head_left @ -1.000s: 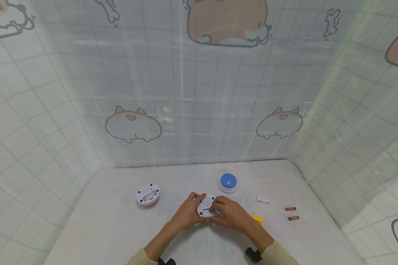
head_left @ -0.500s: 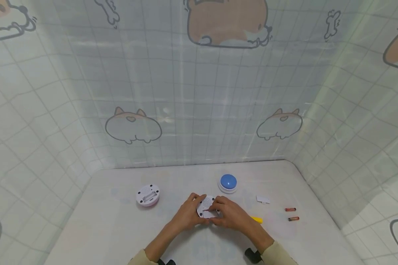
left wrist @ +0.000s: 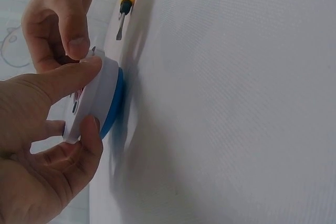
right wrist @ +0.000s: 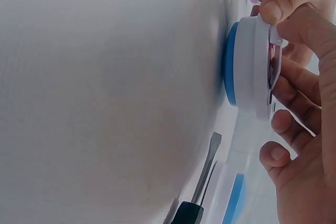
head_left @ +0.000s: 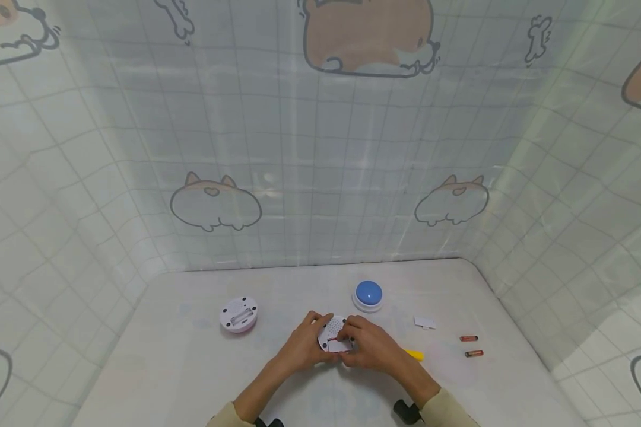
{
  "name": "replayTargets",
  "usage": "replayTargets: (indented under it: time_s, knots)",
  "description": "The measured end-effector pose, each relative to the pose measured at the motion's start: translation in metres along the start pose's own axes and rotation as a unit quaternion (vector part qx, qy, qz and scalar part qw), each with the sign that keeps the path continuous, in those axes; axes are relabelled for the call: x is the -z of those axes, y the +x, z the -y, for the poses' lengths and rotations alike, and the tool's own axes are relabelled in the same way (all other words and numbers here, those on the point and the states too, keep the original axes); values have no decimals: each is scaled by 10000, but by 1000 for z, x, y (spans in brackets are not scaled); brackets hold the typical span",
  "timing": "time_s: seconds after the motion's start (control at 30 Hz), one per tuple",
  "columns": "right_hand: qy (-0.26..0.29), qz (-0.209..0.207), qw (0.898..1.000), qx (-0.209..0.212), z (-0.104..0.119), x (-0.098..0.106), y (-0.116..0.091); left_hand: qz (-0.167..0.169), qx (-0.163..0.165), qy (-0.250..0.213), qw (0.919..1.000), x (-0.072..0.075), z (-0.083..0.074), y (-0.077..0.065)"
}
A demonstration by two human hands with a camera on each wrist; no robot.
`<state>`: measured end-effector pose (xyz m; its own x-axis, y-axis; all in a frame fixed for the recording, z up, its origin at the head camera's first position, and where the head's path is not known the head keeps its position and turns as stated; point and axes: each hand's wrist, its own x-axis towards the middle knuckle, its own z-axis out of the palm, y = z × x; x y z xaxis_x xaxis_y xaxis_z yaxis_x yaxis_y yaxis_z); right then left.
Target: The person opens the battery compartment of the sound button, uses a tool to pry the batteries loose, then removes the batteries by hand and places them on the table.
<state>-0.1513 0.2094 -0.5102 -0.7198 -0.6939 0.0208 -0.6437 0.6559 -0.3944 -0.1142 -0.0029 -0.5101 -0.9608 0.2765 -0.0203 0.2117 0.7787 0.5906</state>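
A round white push button [head_left: 331, 327] with a blue dome is held dome-down, its perforated underside up. My left hand [head_left: 303, 344] grips its rim, the thumb on the near side, as the left wrist view [left wrist: 105, 90] shows. My right hand [head_left: 371, 344] pinches a white battery cover [head_left: 339, 345] over the compartment in that underside. In the right wrist view the cover [right wrist: 276, 66] stands tilted, one edge raised, with the fingertips beneath that edge. Something reddish shows in the gap. The right fingers hide part of the compartment.
A second blue-domed button [head_left: 368, 293] stands upright behind. At left, a pink-and-white one [head_left: 238, 314] lies bottom-up with its compartment uncovered. On the right are a loose white cover [head_left: 424, 322], two batteries [head_left: 469, 338] and a yellow-handled screwdriver [head_left: 413, 354].
Both hands keep their places on the button. The right fingers shift slightly at the cover, and more of the reddish strip beside it shows.
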Motion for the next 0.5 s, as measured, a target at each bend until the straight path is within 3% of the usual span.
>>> replayTargets:
  time_s: [0.2,0.5]
  knots:
    - [19,-67,10000,63,0,4,-2,11,7,-50,10000,-1,1,1]
    - [-3,-309,9993,-209,-11,18,-14,168,327,-149,9992,-1,0,3]
